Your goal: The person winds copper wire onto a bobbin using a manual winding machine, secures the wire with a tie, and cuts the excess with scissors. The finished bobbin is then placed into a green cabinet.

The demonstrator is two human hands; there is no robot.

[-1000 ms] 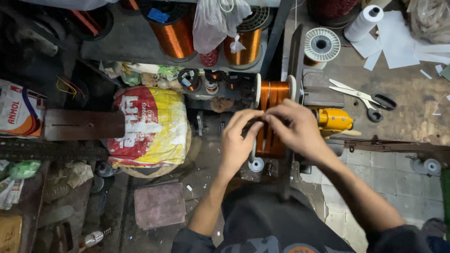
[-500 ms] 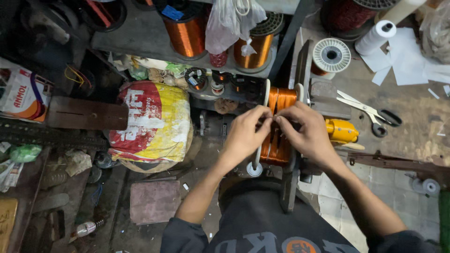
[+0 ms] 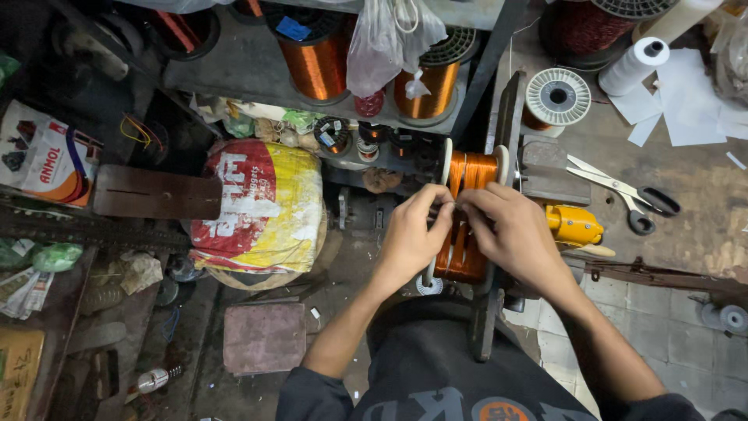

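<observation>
**Two hands on a spool of copper wire**

Both hands meet on a big spool of copper wire [image 3: 467, 218] in the middle of the scene. The spool sits on a dark metal stand [image 3: 499, 234] with white round ends on each side. The left hand [image 3: 411, 234] curls over the left white end, and its fingers pinch close together on the shiny orange wire. The right hand [image 3: 514, 234] lies over the right part of the spool, with its fingertips bent down tight on the wire too. The two sets of fingertips almost touch (what they pinch is too thin to see).

Just right of the spool is a yellow tool [image 3: 574, 226]. Farther right, a pair of scissors [image 3: 623, 191] lies on the table [image 3: 701, 203] near scraps of white paper [image 3: 686, 109]. A white empty reel [image 3: 558, 97] lies at the far side, and a white roll [image 3: 635, 66] stands beside it.

On the shelf [image 3: 234, 78] at the far side stand more spools of copper wire [image 3: 315, 66]. A clear plastic bag [image 3: 382, 43] hangs in front of them. To the left is a fat red and yellow sack [image 3: 261, 206].
</observation>
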